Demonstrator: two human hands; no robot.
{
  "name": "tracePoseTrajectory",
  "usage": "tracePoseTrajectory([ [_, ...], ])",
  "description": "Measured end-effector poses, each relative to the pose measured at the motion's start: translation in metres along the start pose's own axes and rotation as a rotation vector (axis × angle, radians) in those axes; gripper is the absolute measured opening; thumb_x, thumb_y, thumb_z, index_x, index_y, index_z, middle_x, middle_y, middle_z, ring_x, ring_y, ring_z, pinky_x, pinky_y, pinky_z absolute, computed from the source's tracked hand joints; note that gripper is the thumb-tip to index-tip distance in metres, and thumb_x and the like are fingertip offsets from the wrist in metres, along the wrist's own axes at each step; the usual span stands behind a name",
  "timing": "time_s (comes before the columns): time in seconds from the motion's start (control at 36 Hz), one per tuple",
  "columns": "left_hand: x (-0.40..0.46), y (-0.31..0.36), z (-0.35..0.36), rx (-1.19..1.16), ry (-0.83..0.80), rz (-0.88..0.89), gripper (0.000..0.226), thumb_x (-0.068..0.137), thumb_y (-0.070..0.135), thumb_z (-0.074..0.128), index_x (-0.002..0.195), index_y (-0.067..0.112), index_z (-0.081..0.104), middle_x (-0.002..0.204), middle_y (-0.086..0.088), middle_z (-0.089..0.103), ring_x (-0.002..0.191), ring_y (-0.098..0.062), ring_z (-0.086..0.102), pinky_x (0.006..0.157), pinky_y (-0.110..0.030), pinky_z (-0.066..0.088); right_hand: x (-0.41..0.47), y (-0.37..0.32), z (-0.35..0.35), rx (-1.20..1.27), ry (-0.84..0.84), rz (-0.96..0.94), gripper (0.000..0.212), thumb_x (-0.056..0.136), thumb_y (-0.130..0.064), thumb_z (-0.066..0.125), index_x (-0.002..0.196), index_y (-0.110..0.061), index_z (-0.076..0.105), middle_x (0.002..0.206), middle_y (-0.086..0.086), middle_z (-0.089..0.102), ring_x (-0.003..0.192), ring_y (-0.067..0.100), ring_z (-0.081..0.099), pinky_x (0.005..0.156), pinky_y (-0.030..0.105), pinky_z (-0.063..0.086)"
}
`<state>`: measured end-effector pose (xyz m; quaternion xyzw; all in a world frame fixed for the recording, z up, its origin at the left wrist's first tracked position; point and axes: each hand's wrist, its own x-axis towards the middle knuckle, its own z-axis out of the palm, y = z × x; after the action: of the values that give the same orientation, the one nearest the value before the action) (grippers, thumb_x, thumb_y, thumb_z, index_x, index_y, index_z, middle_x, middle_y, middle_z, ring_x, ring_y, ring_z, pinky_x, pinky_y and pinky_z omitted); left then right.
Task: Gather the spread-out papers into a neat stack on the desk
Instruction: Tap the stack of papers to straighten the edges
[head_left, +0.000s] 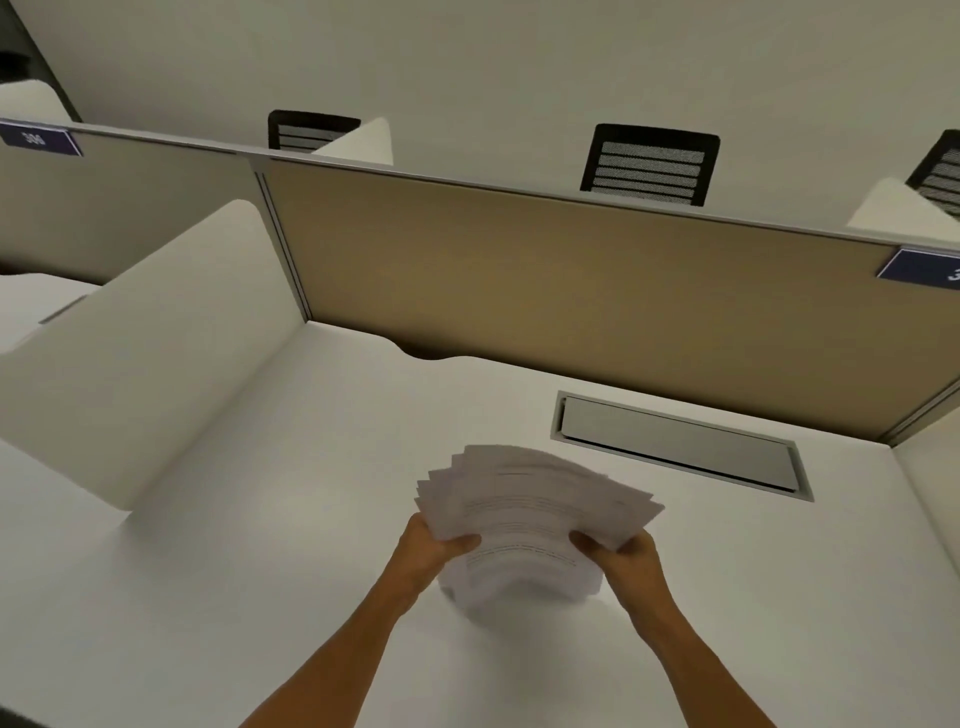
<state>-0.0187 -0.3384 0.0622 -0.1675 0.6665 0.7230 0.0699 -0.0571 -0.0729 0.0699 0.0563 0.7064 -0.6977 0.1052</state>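
Head view: your left hand (434, 545) and right hand (621, 553) grip one sheaf of papers (530, 514) from opposite sides, thumbs curled over the printed top sheet, the remaining fingers hidden beneath. The sheaf sits just below the frame's centre, over the white table (260, 545); its far edges fan out unevenly toward 11 o'clock, and its near end is blurred, so contact with the table cannot be judged. At 2 o'clock from the papers, a grey cable hatch (680, 447) lies flush in the table. A tan partition (571, 291) closes the far side at 12 o'clock, with black mesh chair backs (649, 163) visible above it.
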Motion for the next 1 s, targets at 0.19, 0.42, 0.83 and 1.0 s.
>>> tracePoseTrajectory([
  [0.19,-0.004,-0.009,0.012,0.039,0.015,-0.003,0.050,0.065,0.019,0.083,0.114,0.022,0.070,0.108,-0.004,0.075,0.105,-0.023,0.068,0.088,-0.040,0.059,-0.005,0.008,-0.002,-0.037,0.032,0.001,0.039,0.082,-0.004,0.080,0.104,-0.034,0.069,0.095,-0.017,0.078,0.088,0.001,0.072,0.064,0.011,0.057],
  [0.42,0.002,-0.005,0.023,0.047,0.113,0.035,0.030,0.077,0.017,0.083,0.102,0.031,0.072,0.096,0.007,0.077,0.091,-0.013,0.072,0.069,-0.019,0.059,0.001,0.004,0.002,-0.104,0.064,-0.082,0.025,0.086,-0.012,0.077,0.102,-0.030,0.069,0.090,-0.017,0.077,0.086,0.006,0.072,0.062,0.015,0.059],
  [0.83,0.001,-0.011,0.021,0.046,0.103,0.055,0.029,0.073,0.018,0.086,0.095,0.033,0.075,0.094,0.004,0.079,0.089,-0.013,0.074,0.070,-0.024,0.060,-0.003,0.014,-0.013,-0.063,0.046,-0.011,0.007,0.078,-0.021,0.085,0.083,-0.020,0.080,0.083,0.007,0.079,0.081,0.028,0.074,0.065,0.031,0.063],
  [1.0,0.000,-0.013,0.024,0.075,-0.002,0.046,0.043,0.065,0.020,0.087,0.104,0.031,0.072,0.101,-0.003,0.077,0.099,-0.019,0.071,0.085,-0.039,0.061,-0.013,0.011,-0.006,-0.071,-0.058,-0.022,0.028,0.074,-0.022,0.084,0.097,-0.037,0.079,0.094,0.000,0.080,0.086,0.015,0.077,0.073,0.032,0.064],
])
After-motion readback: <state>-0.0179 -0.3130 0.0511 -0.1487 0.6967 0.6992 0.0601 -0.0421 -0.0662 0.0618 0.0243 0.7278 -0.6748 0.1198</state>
